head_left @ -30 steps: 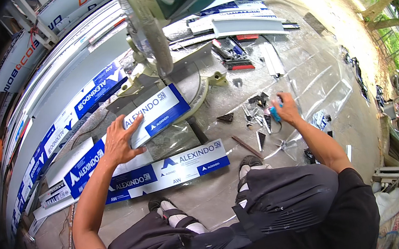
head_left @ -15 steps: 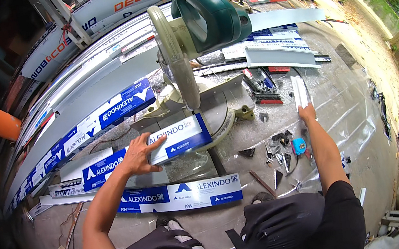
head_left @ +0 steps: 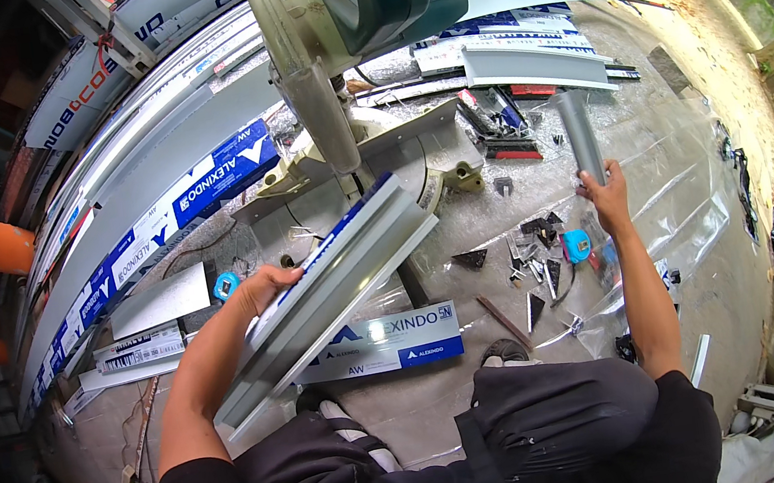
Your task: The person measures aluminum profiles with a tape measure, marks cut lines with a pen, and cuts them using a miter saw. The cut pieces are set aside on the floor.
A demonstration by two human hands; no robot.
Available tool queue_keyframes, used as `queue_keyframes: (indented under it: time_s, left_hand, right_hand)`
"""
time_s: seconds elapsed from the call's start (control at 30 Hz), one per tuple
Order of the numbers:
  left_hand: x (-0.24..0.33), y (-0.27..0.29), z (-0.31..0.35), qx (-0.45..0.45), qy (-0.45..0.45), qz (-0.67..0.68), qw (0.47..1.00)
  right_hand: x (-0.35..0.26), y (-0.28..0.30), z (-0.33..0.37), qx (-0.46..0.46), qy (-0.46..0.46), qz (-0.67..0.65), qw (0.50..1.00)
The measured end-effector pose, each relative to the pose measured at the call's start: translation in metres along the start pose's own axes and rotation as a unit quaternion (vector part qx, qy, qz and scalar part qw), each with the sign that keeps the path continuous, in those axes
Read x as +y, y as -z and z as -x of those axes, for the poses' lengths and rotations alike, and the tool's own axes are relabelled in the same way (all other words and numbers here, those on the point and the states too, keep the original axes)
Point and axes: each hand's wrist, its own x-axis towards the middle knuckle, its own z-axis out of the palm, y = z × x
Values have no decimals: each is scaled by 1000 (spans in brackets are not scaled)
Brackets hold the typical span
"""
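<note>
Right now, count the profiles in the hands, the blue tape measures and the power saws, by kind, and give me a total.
Long profile, in the left hand: 1
Short profile, in the right hand: 1
Blue tape measures, both outside the hands: 2
Power saw: 1
Total: 5

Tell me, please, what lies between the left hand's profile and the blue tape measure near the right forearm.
In the head view: a dark strip, a black triangular piece, then small mixed scraps.
</note>
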Motion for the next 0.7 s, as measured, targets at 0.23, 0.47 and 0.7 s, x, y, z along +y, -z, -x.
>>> queue_keyframes:
  time_s: [0.23,0.47,0.7]
  left_hand:
    - [-3,-45,-34,-89,93,-181,975]
    - [-6,-91,-12,179,-243,-348,887]
    - [-57,-156,25,215,-200,-405,866]
  right_hand:
    - [-58,-67,102,-271,175,110,940]
    - [-55,-154,125,-438,382,180,794]
    - [-40,-173,139,-432,435,202,764]
